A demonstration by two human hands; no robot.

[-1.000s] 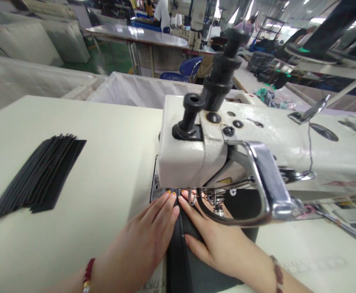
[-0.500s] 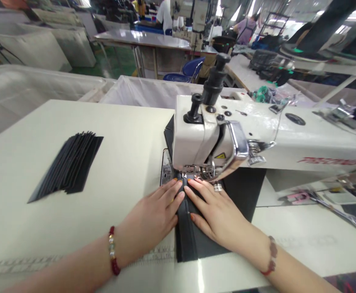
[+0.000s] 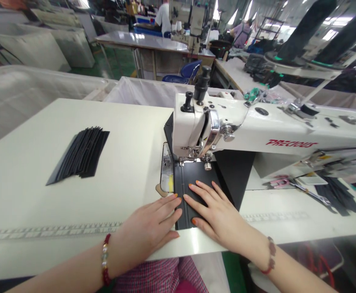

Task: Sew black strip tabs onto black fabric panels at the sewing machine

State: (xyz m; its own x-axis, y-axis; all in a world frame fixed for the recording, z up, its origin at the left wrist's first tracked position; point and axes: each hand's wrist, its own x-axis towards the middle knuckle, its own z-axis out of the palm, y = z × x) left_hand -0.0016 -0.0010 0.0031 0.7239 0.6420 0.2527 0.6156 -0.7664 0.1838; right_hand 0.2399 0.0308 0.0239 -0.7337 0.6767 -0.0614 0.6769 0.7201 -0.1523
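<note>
A black piece of material [image 3: 193, 179] lies flat under the presser foot [image 3: 207, 165] of a white sewing machine [image 3: 257, 126]. My left hand [image 3: 147, 228] rests flat on the table with its fingertips at the piece's left edge, fingers stretched out. My right hand [image 3: 214, 209] lies flat on the piece itself, fingers spread, just in front of the needle. Neither hand grips anything.
A fanned stack of black strips [image 3: 80, 154] lies on the white table [image 3: 43, 195] at the left. Scissors and black scraps [image 3: 333, 195] sit at the right under the machine arm. White-lined bins [image 3: 141, 91] stand behind the table. Other people work at far tables.
The view has pulled back and up. The black piece has moved away from me under the foot, and both hands have slid back toward the table's near edge.
</note>
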